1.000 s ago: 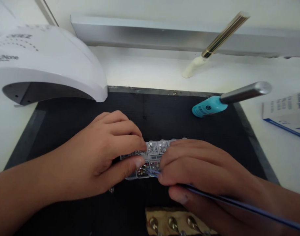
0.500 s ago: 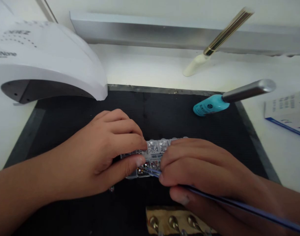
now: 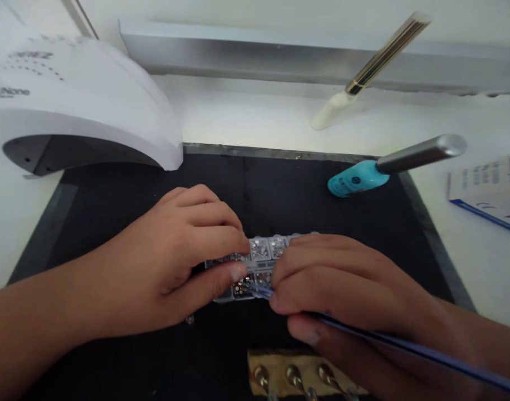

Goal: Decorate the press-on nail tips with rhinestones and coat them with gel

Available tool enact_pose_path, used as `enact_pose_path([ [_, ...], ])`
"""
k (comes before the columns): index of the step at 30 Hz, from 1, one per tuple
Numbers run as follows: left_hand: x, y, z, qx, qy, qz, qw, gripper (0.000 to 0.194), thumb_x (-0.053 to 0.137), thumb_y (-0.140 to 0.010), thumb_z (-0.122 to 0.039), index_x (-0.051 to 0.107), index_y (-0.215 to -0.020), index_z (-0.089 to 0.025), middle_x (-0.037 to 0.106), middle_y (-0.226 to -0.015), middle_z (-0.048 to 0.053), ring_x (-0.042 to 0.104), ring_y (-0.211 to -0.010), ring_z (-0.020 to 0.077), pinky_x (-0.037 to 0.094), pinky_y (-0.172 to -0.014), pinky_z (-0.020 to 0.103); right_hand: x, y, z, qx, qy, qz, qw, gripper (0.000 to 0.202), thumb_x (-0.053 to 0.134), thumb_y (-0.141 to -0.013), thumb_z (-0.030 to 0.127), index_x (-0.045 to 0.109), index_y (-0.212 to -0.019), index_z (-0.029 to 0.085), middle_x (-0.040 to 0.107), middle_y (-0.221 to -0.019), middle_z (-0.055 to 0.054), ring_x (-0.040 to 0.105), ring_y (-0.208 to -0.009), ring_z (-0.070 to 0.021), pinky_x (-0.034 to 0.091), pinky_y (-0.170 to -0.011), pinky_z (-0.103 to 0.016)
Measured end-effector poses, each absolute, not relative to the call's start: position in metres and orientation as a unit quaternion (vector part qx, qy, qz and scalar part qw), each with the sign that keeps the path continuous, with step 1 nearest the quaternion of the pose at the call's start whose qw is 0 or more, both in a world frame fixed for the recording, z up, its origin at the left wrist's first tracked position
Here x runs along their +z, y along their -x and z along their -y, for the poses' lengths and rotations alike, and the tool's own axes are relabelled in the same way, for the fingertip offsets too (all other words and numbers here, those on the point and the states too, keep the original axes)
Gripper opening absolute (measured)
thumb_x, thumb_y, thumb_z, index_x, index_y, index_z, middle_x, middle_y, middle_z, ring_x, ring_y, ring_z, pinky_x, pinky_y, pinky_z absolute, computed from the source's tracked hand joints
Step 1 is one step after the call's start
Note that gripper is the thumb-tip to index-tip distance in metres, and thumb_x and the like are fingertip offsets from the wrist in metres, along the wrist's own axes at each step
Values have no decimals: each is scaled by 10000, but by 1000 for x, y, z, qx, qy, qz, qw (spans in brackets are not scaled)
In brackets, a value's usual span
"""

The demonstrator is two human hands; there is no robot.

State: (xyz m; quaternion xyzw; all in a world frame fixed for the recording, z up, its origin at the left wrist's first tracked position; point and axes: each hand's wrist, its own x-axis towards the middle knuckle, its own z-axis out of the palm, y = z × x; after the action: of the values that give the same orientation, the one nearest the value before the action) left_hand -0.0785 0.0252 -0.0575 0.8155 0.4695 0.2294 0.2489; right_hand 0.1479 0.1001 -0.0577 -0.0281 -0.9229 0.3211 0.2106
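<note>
A clear compartment box (image 3: pixel 261 266) of rhinestones lies on the black mat in front of me. My left hand (image 3: pixel 196 250) grips its left part between the thumb and fingers. My right hand (image 3: pixel 334 278) closes around slim blue-purple tweezers (image 3: pixel 397 341), whose shaft runs down to the right. The tips rest in a front compartment of dark, multicoloured stones (image 3: pixel 240 287), just beside my left thumb. Silvery stones (image 3: pixel 261 249) fill compartments in the back row. My hands cover both ends of the box.
A white nail lamp (image 3: pixel 92 94) stands at the left. On the black mat (image 3: pixel 280 189) is a turquoise bottle (image 3: pixel 357 178); behind it stands a cream bottle with a gold cap (image 3: pixel 334 108). A gold-coloured strip with metal knobs (image 3: pixel 294 374) lies in front. A printed box (image 3: pixel 489 186) sits right.
Both hands and the box stay almost in place. The tweezer tips shift very slightly among the dark stones.
</note>
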Motion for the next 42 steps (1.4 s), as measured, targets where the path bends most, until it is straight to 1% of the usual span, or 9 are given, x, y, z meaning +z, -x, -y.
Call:
enact_pose_path([
  [3,-57,78,-25,228,-815,-470,249,174,520,-970,-268,678,-1033,-236,678,-1050,11,555,-987,195,400,-871,356,-58,-148,-100,323,26,923,207,64,480,-959,189,534,-926,195,705,-815,-25,675,-755,-133,491,-633,-244],
  [7,-57,78,-25,233,-815,-468,250,165,522,-969,-261,678,-1014,-231,681,-1045,15,552,-983,198,397,-869,356,-59,-147,-101,325,24,923,206,76,472,-969,206,534,-929,190,693,-798,-19,674,-759,-129,487,-645,-247],
  [11,-56,79,-25,223,-813,-473,256,159,520,-972,-261,672,-1011,-237,675,-1062,7,547,-995,193,390,-880,359,-60,-146,-101,326,23,923,205,72,473,-965,188,538,-936,184,691,-803,-19,672,-763,-128,493,-665,-244],
  [18,-59,79,-25,232,-817,-467,248,168,520,-974,-267,676,-1027,-238,675,-1057,1,545,-989,188,384,-877,351,-59,-147,-100,317,27,924,212,84,476,-962,183,545,-915,191,683,-784,-23,669,-741,-134,501,-660,-237],
  [24,-59,79,-25,228,-817,-468,246,186,503,-982,-277,677,-1035,-238,675,-1052,2,546,-989,188,386,-876,352,-60,-149,-99,320,31,922,217,97,468,-975,220,547,-925,196,645,-720,-7,645,-683,-135,506,-661,-245],
  [29,-58,79,-25,224,-819,-470,243,185,499,-984,-278,676,-1028,-245,674,-1055,5,544,-987,190,390,-874,356,-61,-148,-100,318,36,922,217,110,461,-981,224,544,-914,196,639,-712,-6,651,-695,-133,505,-651,-249],
  [32,-59,79,-24,228,-818,-469,243,188,494,-985,-279,677,-1017,-245,675,-1047,4,542,-983,190,390,-866,355,-60,-148,-100,316,36,923,217,109,464,-980,223,543,-910,198,664,-741,-14,642,-667,-127,507,-637,-250],
  [36,-59,78,-24,225,-818,-471,242,184,499,-984,-285,673,-1031,-252,671,-1049,-10,540,-987,182,390,-869,350,-60,-149,-100,311,34,924,219,106,462,-981,226,547,-925,199,709,-822,-38,656,-687,-129,514,-633,-252],
  [42,-59,79,-25,227,-819,-471,238,193,494,-985,-291,676,-1031,-248,675,-1047,2,547,-986,189,398,-874,357,-60,-148,-100,324,37,922,211,133,464,-983,242,557,-899,198,697,-773,-23,651,-678,-123,519,-639,-247],
])
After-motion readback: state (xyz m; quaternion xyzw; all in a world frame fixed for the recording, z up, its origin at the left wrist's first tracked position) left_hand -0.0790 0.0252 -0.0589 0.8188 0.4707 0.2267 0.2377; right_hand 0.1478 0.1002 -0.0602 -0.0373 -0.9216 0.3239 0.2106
